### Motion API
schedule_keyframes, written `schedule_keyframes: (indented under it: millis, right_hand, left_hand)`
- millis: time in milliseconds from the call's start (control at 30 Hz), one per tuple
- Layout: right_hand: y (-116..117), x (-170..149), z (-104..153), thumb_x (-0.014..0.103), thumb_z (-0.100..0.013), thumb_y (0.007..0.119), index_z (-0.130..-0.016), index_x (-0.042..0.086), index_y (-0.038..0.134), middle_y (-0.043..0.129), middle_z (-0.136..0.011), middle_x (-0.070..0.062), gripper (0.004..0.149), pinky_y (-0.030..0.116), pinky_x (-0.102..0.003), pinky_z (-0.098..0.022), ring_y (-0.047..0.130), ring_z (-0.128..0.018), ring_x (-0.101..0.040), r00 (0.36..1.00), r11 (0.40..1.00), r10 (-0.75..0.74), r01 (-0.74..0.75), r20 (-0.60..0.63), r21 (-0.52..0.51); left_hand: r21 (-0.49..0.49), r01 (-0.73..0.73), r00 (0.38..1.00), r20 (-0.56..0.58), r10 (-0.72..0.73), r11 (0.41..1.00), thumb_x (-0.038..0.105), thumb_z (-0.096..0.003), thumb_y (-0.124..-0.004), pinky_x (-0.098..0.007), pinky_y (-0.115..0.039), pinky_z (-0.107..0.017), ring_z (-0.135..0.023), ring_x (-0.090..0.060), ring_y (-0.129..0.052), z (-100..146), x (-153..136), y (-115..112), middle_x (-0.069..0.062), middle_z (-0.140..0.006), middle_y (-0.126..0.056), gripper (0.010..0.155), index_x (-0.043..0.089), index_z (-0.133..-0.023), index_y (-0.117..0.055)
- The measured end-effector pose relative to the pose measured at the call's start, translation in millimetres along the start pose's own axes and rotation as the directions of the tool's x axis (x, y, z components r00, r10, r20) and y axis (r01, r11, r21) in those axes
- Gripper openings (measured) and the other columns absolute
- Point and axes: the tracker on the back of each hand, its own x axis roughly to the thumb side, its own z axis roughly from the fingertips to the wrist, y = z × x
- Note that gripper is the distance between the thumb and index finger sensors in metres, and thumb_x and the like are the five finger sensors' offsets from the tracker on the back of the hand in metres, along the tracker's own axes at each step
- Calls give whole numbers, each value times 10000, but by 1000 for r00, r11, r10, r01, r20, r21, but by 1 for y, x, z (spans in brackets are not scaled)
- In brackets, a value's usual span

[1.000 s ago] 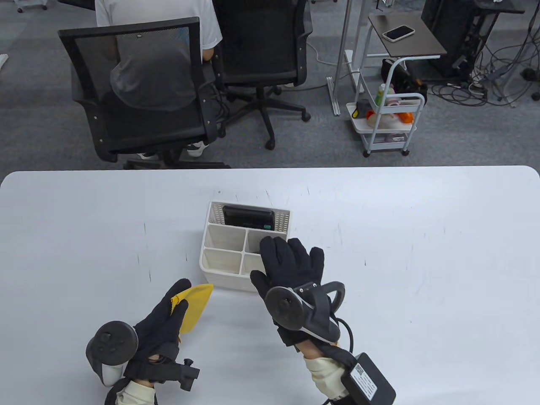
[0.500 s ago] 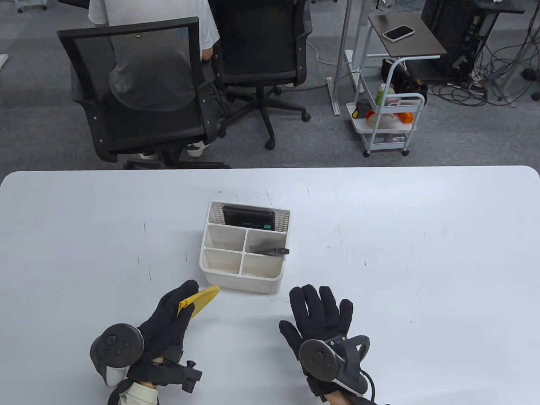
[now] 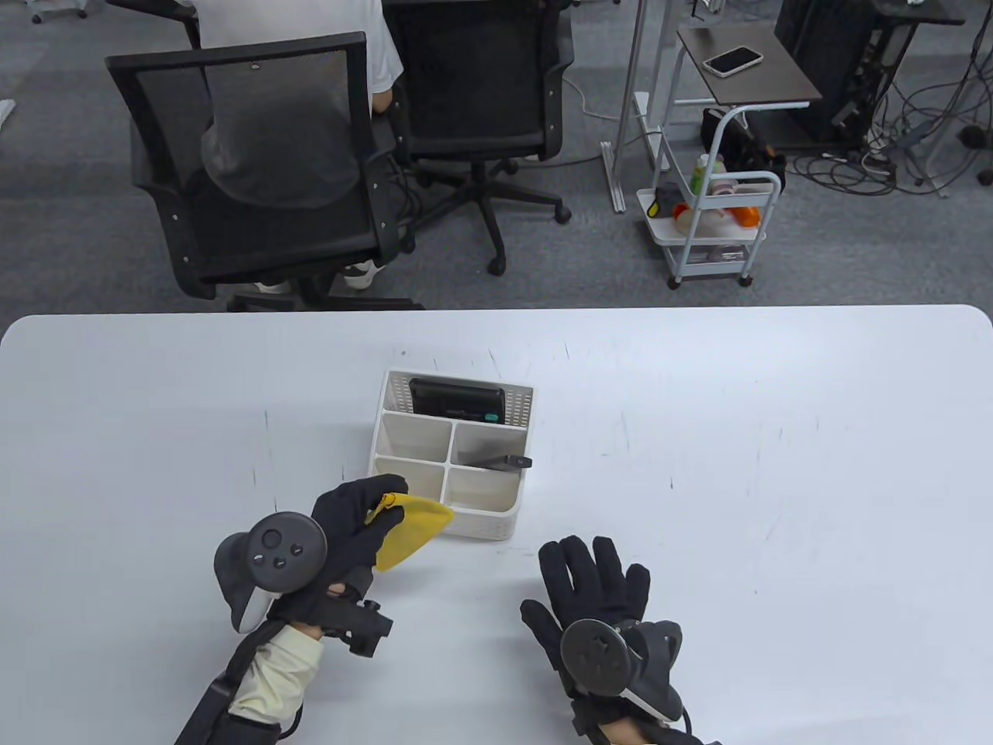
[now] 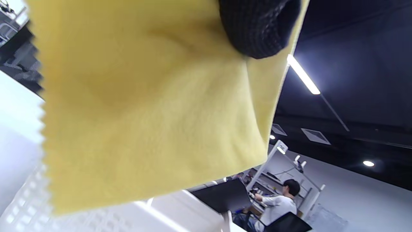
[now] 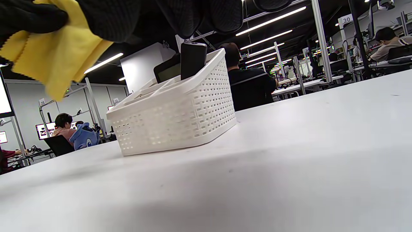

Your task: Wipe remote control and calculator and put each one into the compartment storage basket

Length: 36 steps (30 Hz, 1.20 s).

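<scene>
The white compartment basket (image 3: 485,526) stands mid-table. A black calculator (image 3: 456,400) stands upright in its long back compartment. The dark remote control (image 3: 503,462) leans in the right middle compartment, its end over the rim. My left hand (image 3: 378,498) pinches a yellow cloth (image 3: 413,529) just above the basket's front left corner. In the left wrist view the cloth (image 4: 145,106) fills most of the frame under a fingertip (image 4: 257,29). My right hand (image 3: 593,570) lies flat and empty on the table, right of the basket's front. The right wrist view shows the basket (image 5: 180,116) with the remote (image 5: 192,59) sticking up.
The white table (image 3: 776,466) stretches wide on both sides of the basket. Beyond its far edge stand two black office chairs (image 3: 256,171) with a person seated, and a small white trolley (image 3: 714,225).
My right hand let go of the remote in the basket and drew back to the table. My left hand rose and moved the cloth toward the basket's front left corner.
</scene>
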Motion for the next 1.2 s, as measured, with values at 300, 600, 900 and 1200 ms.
schedule_keyframes:
  millis: [300, 600, 900, 1200]
  right_hand:
    - [-6, -4, 1, 432, -602, 689, -1146, 45, 548, 468, -1164, -260, 682, 272, -822, -595, 323, -1025, -590, 1000, 1000, -11, 11, -17, -26]
    - [-4, -9, 0, 431, -603, 687, -1144, 43, 552, 460, -1165, -262, 680, 271, -822, -594, 317, -1023, -593, 999, 1000, -23, 23, -36, -9]
    - [-4, -10, 1, 431, -603, 686, -1144, 40, 552, 455, -1166, -264, 681, 268, -822, -594, 309, -1023, -593, 999, 1000, -23, 23, -48, 0]
    - [-6, -15, 1, 429, -604, 685, -1143, 36, 552, 455, -1164, -267, 681, 266, -822, -594, 303, -1022, -595, 997, 999, -33, 32, -69, -7]
  left_hand:
    - [30, 70, 997, -13, -70, 997, 391, -428, -905, -532, -731, -690, -877, -162, -935, -44, -5, -10, 214, -777, -991, 381, 469, -790, -814]
    - [13, 303, 953, -4, -303, 953, 422, -384, -947, -604, -653, -703, -1042, -322, -713, -48, -33, -36, 99, -1014, -845, 354, 475, -728, -881]
    - [-91, 592, 805, 107, -584, 800, 435, -481, -819, -661, -538, -717, -1092, -449, -462, -42, -35, -58, -38, -1172, -596, 375, 443, -854, -857]
    - [-379, 588, 795, 109, -597, 714, 682, -500, -526, -719, -311, -736, -1098, -463, -91, -41, -46, -80, 53, -1236, -218, 605, 433, -1022, -703]
